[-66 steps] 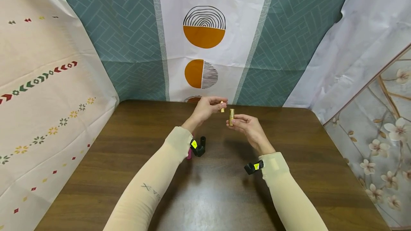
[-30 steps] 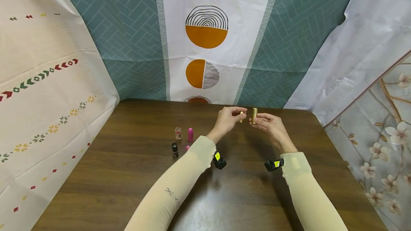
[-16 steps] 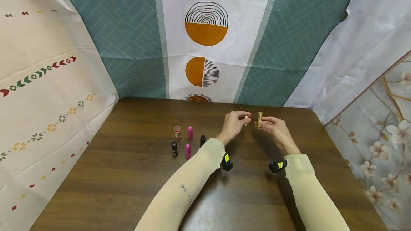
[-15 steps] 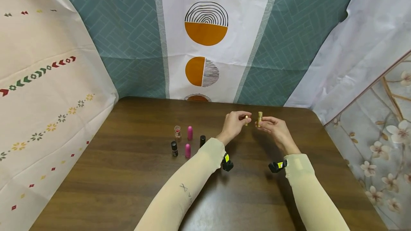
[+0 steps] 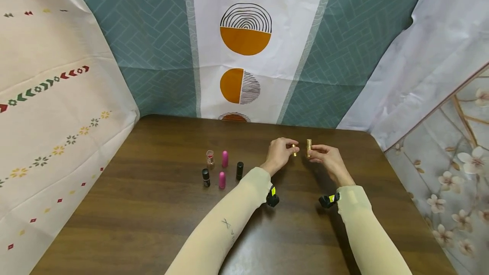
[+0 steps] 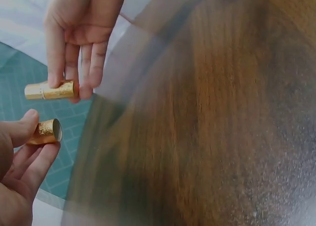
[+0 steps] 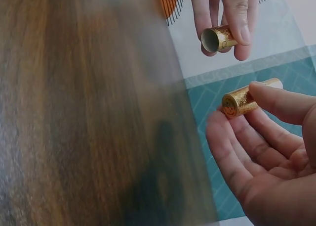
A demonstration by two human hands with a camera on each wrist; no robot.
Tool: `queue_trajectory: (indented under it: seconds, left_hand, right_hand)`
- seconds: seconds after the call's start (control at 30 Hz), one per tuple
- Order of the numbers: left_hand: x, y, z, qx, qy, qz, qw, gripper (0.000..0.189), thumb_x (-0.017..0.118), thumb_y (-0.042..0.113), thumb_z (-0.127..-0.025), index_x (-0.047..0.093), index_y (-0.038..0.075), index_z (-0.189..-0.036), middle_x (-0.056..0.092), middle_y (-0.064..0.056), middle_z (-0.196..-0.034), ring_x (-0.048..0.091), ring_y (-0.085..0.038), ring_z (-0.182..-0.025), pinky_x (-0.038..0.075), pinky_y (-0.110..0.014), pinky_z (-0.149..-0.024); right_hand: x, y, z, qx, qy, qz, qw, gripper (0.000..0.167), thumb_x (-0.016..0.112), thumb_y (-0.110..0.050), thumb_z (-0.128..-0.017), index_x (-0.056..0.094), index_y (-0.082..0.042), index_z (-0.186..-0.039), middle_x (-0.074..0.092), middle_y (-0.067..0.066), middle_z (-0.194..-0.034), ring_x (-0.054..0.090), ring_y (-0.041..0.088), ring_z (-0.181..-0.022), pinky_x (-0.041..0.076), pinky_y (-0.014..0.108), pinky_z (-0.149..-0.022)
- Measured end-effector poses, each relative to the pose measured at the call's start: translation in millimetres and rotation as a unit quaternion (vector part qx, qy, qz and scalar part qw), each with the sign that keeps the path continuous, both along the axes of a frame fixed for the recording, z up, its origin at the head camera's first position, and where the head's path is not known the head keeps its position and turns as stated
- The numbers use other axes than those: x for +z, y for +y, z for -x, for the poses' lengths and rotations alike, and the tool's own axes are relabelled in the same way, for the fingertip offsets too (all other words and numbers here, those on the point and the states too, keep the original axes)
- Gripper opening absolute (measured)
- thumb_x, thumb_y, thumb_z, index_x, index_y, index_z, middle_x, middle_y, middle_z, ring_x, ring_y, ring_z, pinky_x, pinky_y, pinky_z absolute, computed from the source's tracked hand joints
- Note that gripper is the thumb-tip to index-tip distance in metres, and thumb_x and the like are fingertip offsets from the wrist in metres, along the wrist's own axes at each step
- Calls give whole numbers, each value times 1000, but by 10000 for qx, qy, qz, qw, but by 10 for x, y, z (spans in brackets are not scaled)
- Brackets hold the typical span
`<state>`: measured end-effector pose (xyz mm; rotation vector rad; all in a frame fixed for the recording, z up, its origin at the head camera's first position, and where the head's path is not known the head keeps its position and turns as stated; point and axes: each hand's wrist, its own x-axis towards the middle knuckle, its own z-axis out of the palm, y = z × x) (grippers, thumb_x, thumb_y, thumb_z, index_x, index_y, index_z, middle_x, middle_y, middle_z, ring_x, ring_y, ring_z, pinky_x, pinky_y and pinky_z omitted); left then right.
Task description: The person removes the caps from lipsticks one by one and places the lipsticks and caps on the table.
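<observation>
Over the far right part of the table, my left hand (image 5: 279, 155) pinches a gold lipstick cap (image 6: 47, 132) between thumb and fingers. The cap's hollow end shows in both wrist views. A short gap to the right, my right hand (image 5: 329, 160) holds a gold lipstick tube (image 5: 308, 148) upright, thumb on one side and fingertips on the other. In the right wrist view the round base of the lipstick tube (image 7: 242, 101) faces the camera. Cap and tube are apart, side by side.
Left of my left forearm, several lipsticks stand on the brown wooden table (image 5: 145, 207): one with a clear cap (image 5: 210, 159), two pink ones (image 5: 225, 159), a black one (image 5: 239, 171) and a black-capped one (image 5: 206, 178). A patterned cloth (image 5: 153, 54) hangs behind the table.
Both hands have moved right with the cap and tube, then sunk slightly lower in the last half second. The standing lipsticks, earlier covered by my left arm, now show.
</observation>
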<state>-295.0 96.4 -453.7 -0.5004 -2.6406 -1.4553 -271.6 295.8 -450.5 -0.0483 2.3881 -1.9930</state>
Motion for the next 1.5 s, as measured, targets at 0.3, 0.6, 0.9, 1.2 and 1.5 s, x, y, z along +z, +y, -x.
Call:
queue_trajectory:
  seconds: [0.3, 0.6, 0.9, 1.2, 1.5]
  left_hand:
    - [-54, 84, -34, 118, 106, 343, 9993, 27, 75, 25, -97, 79, 12, -121, 73, -2, -113, 68, -15, -97, 54, -24, -79]
    - [-56, 124, 13, 97, 109, 398, 9991, 27, 77, 20, -95, 79, 14, -121, 77, 1, -113, 70, -12, -99, 55, -24, -80]
    - [-126, 138, 6, 29, 2, 489, 9988, 27, 78, 16, -94, 79, 12, -120, 77, 2, -104, 69, -8, -88, 54, -21, -76]
    - [-144, 132, 20, 136, -79, 718, 9973, 23, 80, 16, -92, 81, 14, -114, 78, 3, -105, 72, -11, -97, 56, -25, -85]
    - [-196, 149, 50, 68, -101, 865, 9962, 23, 81, 18, -91, 81, 14, -113, 79, 4, -106, 72, -11, -99, 56, -25, -87]
  right_hand:
    - [-18, 52, 27, 7, -17, -564, 9984, 43, 69, -6, -100, 56, 21, -131, 76, -4, -93, 71, 13, -81, 59, 30, -81]
    - [-83, 30, 76, 92, 99, -629, 9979, 35, 68, 1, -98, 55, 23, -122, 73, 4, -92, 73, 10, -78, 60, 27, -79]
    - [-60, -45, 102, 21, 215, -1712, 9850, 31, 72, 3, -91, 60, 16, -115, 74, 20, -98, 67, 1, -73, 60, 24, -74]
    - [-82, -60, 119, -85, 314, -2682, 9628, 25, 78, -6, -90, 67, 11, -105, 76, 20, -95, 75, 22, -76, 53, 21, -64]
    - [-143, -84, 135, -25, 167, -2701, 9627, 27, 79, -6, -90, 67, 10, -108, 76, 19, -93, 72, 19, -67, 50, 22, -59]
